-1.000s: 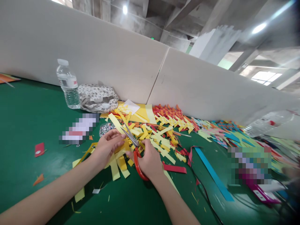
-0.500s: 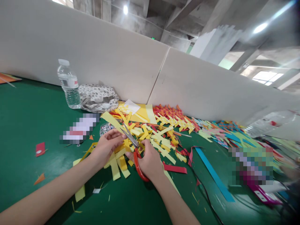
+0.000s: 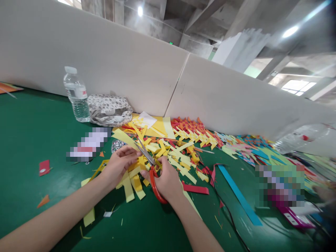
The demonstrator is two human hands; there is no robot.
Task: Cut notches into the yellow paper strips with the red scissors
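My right hand (image 3: 166, 176) is closed around the orange-red handles of a pair of scissors (image 3: 155, 187). Their metal blades point up and to the left, slightly parted, with the tips beside my left fingers. With fingers bent together, my left hand (image 3: 122, 162) pinches a yellow paper strip (image 3: 123, 135); its gripped part is mostly hidden behind the fingers. Folded yellow paper strips (image 3: 128, 187) hang below and between both hands. Behind them spreads a loose heap of cut yellow strips (image 3: 181, 162).
Against the white partition (image 3: 126, 56) stand a water bottle (image 3: 77, 96) and a patterned pouch (image 3: 110, 110). Red-and-yellow woven paper pieces (image 3: 193, 131) lie at the back. Rightward are a blue strip (image 3: 238, 194), a black cable (image 3: 227, 210) and a magenta object (image 3: 292, 215) on the green table (image 3: 141, 227).
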